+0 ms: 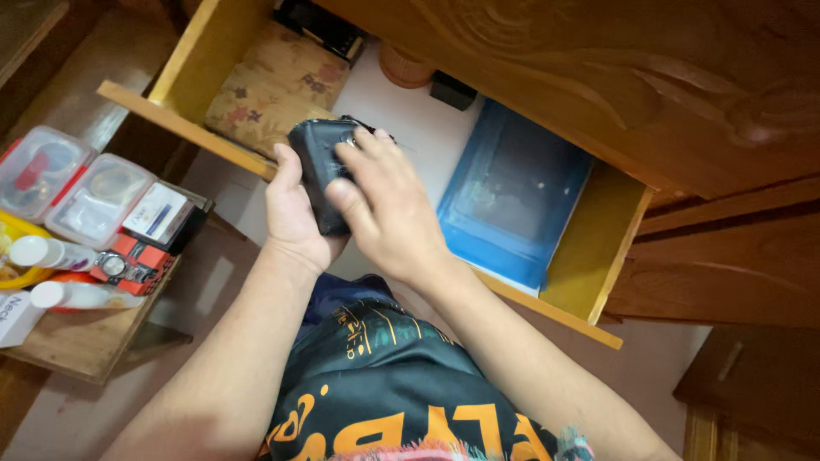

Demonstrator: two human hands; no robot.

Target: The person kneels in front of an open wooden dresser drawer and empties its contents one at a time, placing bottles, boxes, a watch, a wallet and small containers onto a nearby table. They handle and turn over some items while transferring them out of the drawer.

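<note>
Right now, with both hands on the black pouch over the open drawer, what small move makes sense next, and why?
Probably lower the black pouch into the bare white patch of the drawer. The left hand cups it from below and the right hand lies over its top, just above the front edge. The floral cloth and blue folder fill the sides, so the middle looks free.

black pouch (320, 166): lower half hidden by hands | blue folder (512, 201): far edge under cabinet (641, 77)
</note>
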